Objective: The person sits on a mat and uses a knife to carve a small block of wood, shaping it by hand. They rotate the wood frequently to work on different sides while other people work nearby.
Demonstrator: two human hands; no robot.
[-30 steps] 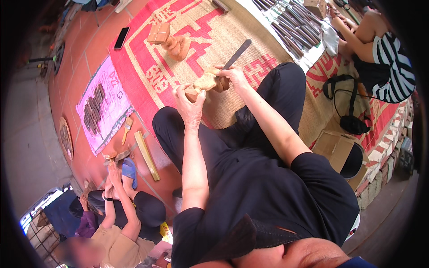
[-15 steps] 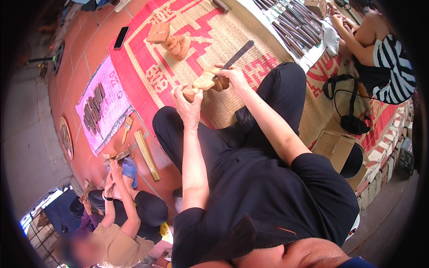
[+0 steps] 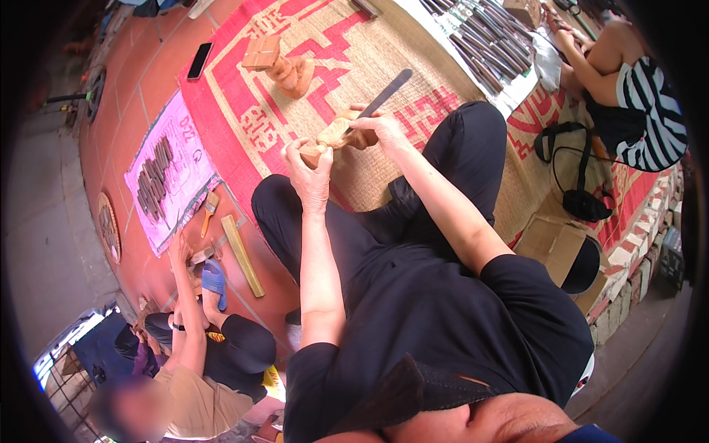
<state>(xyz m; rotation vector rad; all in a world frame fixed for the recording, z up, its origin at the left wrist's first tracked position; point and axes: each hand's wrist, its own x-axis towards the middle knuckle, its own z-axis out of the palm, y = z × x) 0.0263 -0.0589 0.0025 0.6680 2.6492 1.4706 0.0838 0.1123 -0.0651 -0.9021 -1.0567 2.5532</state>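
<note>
One wide, head-worn fisheye view, steeply downward, the wearer's torso close below, woven mat farther off

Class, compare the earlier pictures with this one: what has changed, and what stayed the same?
A co-worker's hand has moved from beside the blue sandal toward the pink sheet. In the right hand, the dark flat tool edged right, then back left. The left hand still holds the carved wood; the second carving and phone stayed put.

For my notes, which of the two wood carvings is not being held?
The carving on the mat, nearer the phone; the other carving is in the left hand.
</note>
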